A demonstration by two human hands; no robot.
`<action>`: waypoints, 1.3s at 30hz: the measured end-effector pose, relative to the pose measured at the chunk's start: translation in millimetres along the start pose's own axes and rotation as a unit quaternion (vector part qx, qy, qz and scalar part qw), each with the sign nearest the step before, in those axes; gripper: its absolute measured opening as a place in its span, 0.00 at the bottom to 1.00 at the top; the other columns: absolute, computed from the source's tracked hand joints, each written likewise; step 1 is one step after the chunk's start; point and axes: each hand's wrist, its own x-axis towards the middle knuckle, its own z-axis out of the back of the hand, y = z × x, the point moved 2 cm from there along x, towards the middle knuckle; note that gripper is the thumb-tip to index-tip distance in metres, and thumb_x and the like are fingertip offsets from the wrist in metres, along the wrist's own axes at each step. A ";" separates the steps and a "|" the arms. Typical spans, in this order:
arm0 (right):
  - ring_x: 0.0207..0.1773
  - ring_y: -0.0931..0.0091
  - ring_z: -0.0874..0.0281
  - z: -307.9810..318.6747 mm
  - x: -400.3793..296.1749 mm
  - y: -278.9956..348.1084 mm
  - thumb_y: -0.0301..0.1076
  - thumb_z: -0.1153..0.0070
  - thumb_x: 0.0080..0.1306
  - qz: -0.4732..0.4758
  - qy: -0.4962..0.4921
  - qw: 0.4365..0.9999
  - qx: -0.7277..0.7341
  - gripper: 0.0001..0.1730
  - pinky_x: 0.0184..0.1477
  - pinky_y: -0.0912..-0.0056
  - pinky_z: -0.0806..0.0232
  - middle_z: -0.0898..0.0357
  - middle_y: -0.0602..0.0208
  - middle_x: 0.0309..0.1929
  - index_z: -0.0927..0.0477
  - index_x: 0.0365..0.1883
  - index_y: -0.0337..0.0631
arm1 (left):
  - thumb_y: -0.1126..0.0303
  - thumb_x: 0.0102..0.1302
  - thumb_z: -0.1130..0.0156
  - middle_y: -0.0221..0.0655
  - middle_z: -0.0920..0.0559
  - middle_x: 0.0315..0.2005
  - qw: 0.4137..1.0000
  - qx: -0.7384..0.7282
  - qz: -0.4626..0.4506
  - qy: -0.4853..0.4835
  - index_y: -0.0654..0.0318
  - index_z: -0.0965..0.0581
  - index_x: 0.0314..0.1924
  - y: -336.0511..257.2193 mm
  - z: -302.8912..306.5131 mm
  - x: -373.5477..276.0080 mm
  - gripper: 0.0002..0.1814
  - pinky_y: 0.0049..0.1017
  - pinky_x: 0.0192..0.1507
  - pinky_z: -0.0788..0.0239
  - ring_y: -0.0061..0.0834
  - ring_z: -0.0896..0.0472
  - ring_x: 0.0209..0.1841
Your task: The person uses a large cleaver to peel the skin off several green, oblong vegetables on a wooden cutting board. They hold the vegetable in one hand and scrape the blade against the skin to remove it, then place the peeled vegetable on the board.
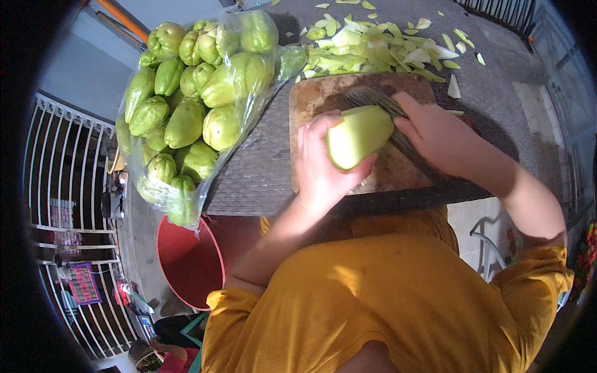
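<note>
My left hand (322, 158) grips a pale peeled chayote (359, 133), fingers on its left side and thumb along the bottom. The chayote is held above a wooden cutting board (308, 95). On the right, my right hand (424, 123) is closed around a knife (371, 97), whose blade is blurred and lies close to the chayote's upper right edge. Whether the blade touches the flesh I cannot tell; the handle is mostly hidden by my fingers. Beyond the board is a heap of green chayote peels (373, 49).
A clear plastic bag (233, 140) full of unpeeled chayotes (184, 123) lies on the table (252, 172), overhanging its near left edge. Below that edge stands a red bucket (191, 261). White metal bars (70, 163) run along the far left. Loose peel scraps (454, 87) lie right of the heap.
</note>
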 end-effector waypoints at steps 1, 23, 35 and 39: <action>0.43 0.48 0.26 6.6 -10.7 -2.9 0.36 0.56 0.69 -0.019 0.022 1.000 -0.009 0.20 0.42 0.49 0.35 0.24 0.41 0.35 0.38 0.56 0.35 | 0.64 0.36 0.23 0.41 0.25 0.45 1.000 -0.004 0.018 -0.006 0.60 0.34 0.50 1.0 -1.1 0.7 0.40 0.37 0.49 0.34 0.43 0.27 0.46; 0.39 0.59 0.25 19.0 -29.1 -102.6 0.29 0.50 0.59 0.079 -0.111 0.945 -0.297 0.26 0.38 0.59 0.32 0.30 0.56 0.40 0.28 0.57 0.57 | 0.67 0.47 0.26 0.42 0.30 0.50 0.978 -0.150 0.108 0.095 0.63 0.43 0.58 22.0 9.4 20.8 0.43 0.32 0.57 0.38 0.33 0.30 0.54; 0.56 0.57 0.29 16.3 -9.1 -38.2 0.30 0.50 0.62 0.147 -0.096 0.984 0.028 0.25 0.55 0.59 0.35 0.29 0.54 0.56 0.34 0.59 0.43 | 0.65 0.43 0.22 0.51 0.29 0.54 0.952 -0.168 -0.108 0.234 0.48 0.60 0.69 30.2 28.1 21.3 0.63 0.44 0.60 0.40 0.46 0.29 0.58; 0.56 0.56 0.30 16.1 -5.3 -19.2 0.32 0.50 0.63 0.126 -0.017 0.989 0.073 0.25 0.55 0.58 0.35 0.28 0.52 0.55 0.35 0.59 0.41 | 0.71 0.47 0.25 0.50 0.28 0.53 0.946 -0.102 -0.137 0.275 0.47 0.59 0.69 9.6 44.3 25.2 0.59 0.42 0.60 0.41 0.44 0.28 0.57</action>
